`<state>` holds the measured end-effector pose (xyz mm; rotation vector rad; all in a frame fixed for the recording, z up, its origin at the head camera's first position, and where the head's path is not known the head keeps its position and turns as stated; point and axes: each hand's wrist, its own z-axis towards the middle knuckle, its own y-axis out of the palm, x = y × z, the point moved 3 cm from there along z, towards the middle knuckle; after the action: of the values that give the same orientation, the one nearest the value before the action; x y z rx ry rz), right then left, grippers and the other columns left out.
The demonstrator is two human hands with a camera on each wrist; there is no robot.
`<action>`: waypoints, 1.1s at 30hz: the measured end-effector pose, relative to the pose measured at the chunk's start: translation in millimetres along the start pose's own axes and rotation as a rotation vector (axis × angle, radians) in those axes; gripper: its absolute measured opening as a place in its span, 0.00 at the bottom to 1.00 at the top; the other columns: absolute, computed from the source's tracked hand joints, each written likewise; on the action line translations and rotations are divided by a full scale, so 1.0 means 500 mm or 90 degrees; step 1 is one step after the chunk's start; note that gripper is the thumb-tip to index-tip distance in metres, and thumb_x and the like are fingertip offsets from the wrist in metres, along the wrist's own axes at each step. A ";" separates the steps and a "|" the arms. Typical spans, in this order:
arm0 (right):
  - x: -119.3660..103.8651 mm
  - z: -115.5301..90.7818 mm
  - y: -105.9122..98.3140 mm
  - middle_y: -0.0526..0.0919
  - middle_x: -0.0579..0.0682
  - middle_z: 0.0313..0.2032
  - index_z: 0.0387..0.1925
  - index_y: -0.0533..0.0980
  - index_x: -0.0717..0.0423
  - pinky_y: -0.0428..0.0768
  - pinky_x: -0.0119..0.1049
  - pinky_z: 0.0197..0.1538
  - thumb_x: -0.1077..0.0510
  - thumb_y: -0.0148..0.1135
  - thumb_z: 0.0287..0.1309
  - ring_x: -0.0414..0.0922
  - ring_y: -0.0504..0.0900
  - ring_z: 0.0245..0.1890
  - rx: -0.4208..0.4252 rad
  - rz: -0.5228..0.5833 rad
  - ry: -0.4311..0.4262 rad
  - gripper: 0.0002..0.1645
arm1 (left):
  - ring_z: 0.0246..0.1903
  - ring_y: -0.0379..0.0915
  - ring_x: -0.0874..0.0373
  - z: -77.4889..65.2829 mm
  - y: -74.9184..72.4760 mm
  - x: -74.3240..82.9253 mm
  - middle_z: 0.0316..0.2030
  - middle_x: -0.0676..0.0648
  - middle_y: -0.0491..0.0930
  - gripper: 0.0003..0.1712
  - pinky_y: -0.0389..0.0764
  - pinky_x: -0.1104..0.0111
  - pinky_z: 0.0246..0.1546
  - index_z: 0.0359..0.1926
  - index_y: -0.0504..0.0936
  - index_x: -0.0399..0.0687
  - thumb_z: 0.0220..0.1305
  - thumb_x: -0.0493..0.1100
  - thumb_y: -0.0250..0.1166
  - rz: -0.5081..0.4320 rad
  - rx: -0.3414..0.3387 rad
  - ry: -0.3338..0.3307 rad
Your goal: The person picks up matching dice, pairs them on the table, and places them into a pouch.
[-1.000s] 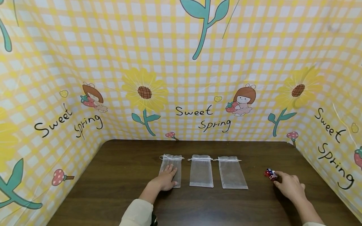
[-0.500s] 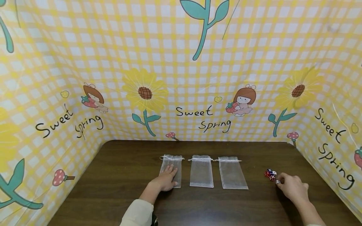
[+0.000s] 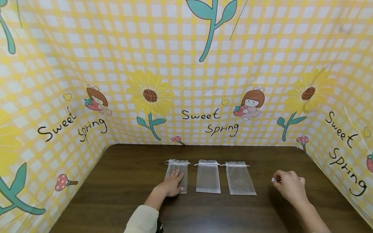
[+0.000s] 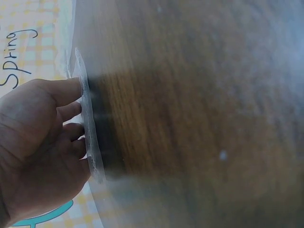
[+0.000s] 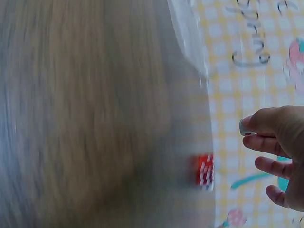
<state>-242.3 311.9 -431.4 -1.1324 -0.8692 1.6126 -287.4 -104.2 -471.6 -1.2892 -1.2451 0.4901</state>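
Observation:
My left hand (image 3: 170, 186) lies with its fingers straight on the leftmost of three sheer white drawstring bags (image 3: 183, 169). In the left wrist view, the thumb and fingertips meet that bag's edge (image 4: 90, 128). My right hand (image 3: 292, 186) pinches a pale die (image 5: 244, 127) between thumb and index finger, its other fingers apart. Beyond and below that hand, several red dice (image 5: 204, 170) sit on the table; in the head view the hand mostly hides the pile. The middle bag (image 3: 208, 178) and the right bag (image 3: 240, 179) lie flat, side by side, between my hands.
The dark wood table (image 3: 204, 213) has rounded far corners. A yellow checked cloth (image 3: 201, 81) with sunflowers and "Sweet Spring" lettering hangs behind it and along both sides. In the left wrist view, a small pale speck (image 4: 223, 155) shows on the wood.
My right hand has drawn one pale die from the pile, first to the right, then raised it and moved left across the pile. The left hand and the bags stay in place.

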 end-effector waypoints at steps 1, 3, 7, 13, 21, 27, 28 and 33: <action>-0.011 0.002 0.001 0.81 0.45 0.24 0.26 0.77 0.53 0.60 0.60 0.37 0.61 0.69 0.45 0.61 0.72 0.40 0.002 0.003 -0.010 0.07 | 0.67 0.38 0.39 -0.001 0.000 0.000 0.68 0.32 0.46 0.34 0.46 0.48 0.64 0.66 0.58 0.34 0.65 0.44 0.57 0.000 -0.001 -0.001; -0.033 0.005 0.005 0.81 0.45 0.25 0.26 0.77 0.52 0.60 0.58 0.37 0.61 0.70 0.43 0.59 0.72 0.40 0.014 0.005 -0.031 0.08 | 0.67 0.38 0.39 -0.001 0.000 0.000 0.68 0.32 0.46 0.34 0.46 0.48 0.64 0.66 0.58 0.34 0.65 0.44 0.57 0.000 -0.001 -0.001; -0.076 0.009 0.014 0.82 0.46 0.28 0.25 0.77 0.51 0.61 0.57 0.39 0.60 0.72 0.41 0.56 0.73 0.39 0.030 0.009 -0.068 0.10 | 0.67 0.38 0.39 0.000 0.002 0.000 0.68 0.32 0.46 0.34 0.46 0.49 0.64 0.66 0.58 0.34 0.65 0.44 0.57 0.002 -0.001 -0.001; -0.138 0.014 0.030 0.81 0.43 0.28 0.24 0.76 0.48 0.62 0.53 0.37 0.58 0.74 0.39 0.52 0.74 0.38 0.049 0.007 -0.122 0.12 | 0.67 0.38 0.39 0.000 0.002 0.000 0.68 0.32 0.46 0.34 0.46 0.49 0.64 0.66 0.58 0.34 0.65 0.44 0.57 0.005 -0.001 -0.001; -0.217 0.016 0.064 0.77 0.37 0.24 0.22 0.75 0.46 0.62 0.42 0.33 0.59 0.75 0.35 0.41 0.71 0.30 0.052 0.053 -0.180 0.14 | 0.67 0.38 0.39 0.000 0.002 0.000 0.68 0.33 0.47 0.34 0.46 0.49 0.64 0.66 0.58 0.34 0.65 0.44 0.57 0.004 0.002 0.000; -0.267 0.010 0.095 0.72 0.32 0.21 0.20 0.74 0.43 0.61 0.37 0.33 0.57 0.75 0.37 0.36 0.67 0.27 0.008 0.091 -0.199 0.15 | 0.67 0.39 0.39 -0.001 0.001 0.001 0.68 0.32 0.47 0.34 0.47 0.48 0.63 0.66 0.58 0.33 0.64 0.44 0.57 0.007 0.004 0.003; -0.275 0.009 0.100 0.71 0.31 0.20 0.20 0.73 0.43 0.60 0.37 0.33 0.57 0.75 0.37 0.35 0.66 0.26 0.008 0.095 -0.206 0.15 | 0.67 0.39 0.39 -0.001 0.001 0.001 0.68 0.32 0.47 0.34 0.46 0.48 0.63 0.66 0.58 0.34 0.64 0.44 0.57 0.007 0.003 0.001; -0.307 -0.002 0.130 0.67 0.32 0.17 0.20 0.74 0.45 0.58 0.35 0.32 0.57 0.74 0.36 0.35 0.64 0.24 0.002 0.108 -0.249 0.14 | 0.67 0.39 0.39 0.008 0.011 -0.010 0.68 0.32 0.47 0.34 0.47 0.49 0.64 0.66 0.58 0.34 0.64 0.45 0.57 0.014 0.010 0.002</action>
<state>-241.8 146.3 -448.9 -0.9215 -1.0400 2.0169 -291.0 -105.2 -479.4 -1.2923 -1.2227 0.5122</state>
